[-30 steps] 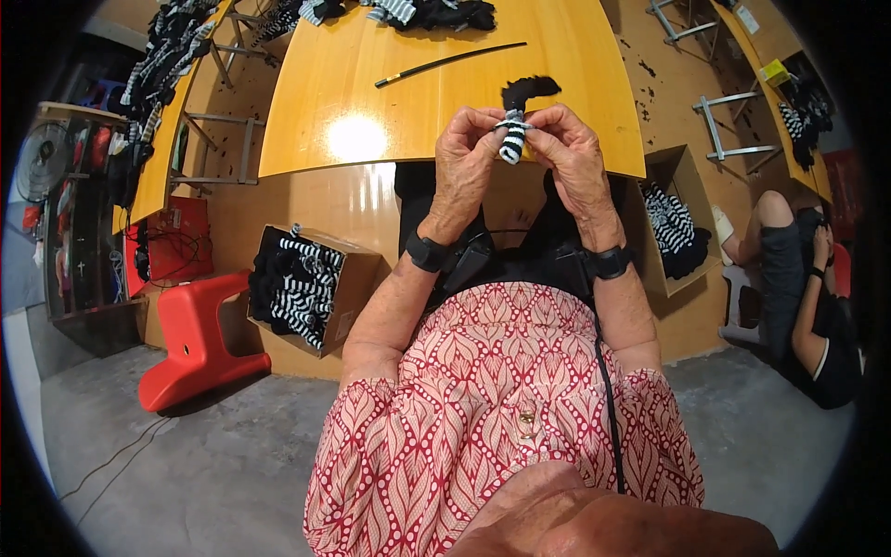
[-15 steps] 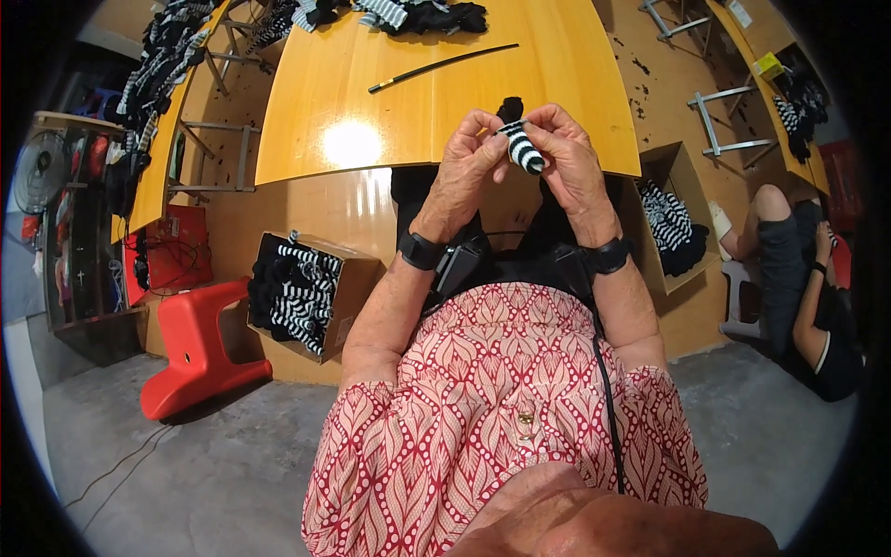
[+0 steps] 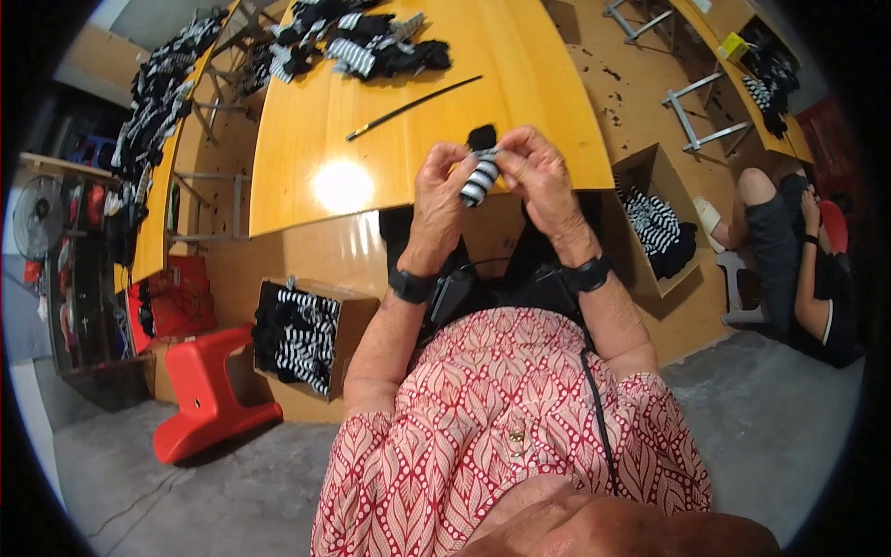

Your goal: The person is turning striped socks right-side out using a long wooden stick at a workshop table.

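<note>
Above the near edge of the yellow table point(image 3: 445, 153), both my hands hold a small black-and-white striped knitted piece point(image 3: 480, 178). My left hand point(image 3: 440, 190) pinches its left side between thumb and fingers. From the other side, my right hand point(image 3: 541, 178) grips its upper edge. A black part of the knit point(image 3: 482, 137) sticks up beyond my fingertips, and the striped end hangs down toward me. Whether it is a sock or a glove, I cannot tell. Farther in on the table lies a thin black rod point(image 3: 414, 108), apart from my hands.
Striped and black knitwear point(image 3: 390, 51) is heaped at the table's far end. A cardboard box point(image 3: 356, 325) of knits stands at left, another box point(image 3: 631, 172) at right. A red stool point(image 3: 200, 399) is at lower left. Someone sits at right, a hand point(image 3: 810, 212) on the lap.
The view has shifted, showing more of the far heap. The striped piece has turned so its lower end points down-left instead of down-right; both hands still hold it.
</note>
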`<action>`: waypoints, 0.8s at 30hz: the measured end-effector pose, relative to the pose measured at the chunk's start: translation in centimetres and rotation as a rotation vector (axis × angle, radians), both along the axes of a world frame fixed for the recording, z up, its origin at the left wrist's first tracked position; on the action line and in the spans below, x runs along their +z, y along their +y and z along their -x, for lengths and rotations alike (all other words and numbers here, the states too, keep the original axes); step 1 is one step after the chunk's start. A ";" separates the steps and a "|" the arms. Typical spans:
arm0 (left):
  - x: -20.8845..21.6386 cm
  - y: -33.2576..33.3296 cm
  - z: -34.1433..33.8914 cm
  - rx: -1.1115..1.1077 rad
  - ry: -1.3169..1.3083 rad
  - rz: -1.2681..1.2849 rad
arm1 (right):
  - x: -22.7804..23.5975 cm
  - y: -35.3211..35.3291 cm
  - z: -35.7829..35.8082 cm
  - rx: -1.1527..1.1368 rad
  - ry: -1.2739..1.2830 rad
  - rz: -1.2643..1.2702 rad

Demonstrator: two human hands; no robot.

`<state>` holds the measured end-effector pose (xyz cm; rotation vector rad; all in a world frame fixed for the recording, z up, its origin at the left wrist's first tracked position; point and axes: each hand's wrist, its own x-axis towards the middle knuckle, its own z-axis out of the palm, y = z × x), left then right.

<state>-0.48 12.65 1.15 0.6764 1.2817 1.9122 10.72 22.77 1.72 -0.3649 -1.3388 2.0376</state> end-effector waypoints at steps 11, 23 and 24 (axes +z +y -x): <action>-1.1 -0.2 -0.1 -0.108 -0.247 -0.166 | -1.2 0.6 0.5 0.007 -0.109 0.090; -0.8 0.4 -0.5 -0.142 -0.136 -0.030 | -1.7 0.6 -0.1 -0.080 -0.036 -0.015; -0.5 0.3 -0.7 -0.114 -0.114 -0.018 | -1.5 0.4 -0.1 -0.075 -0.015 -0.028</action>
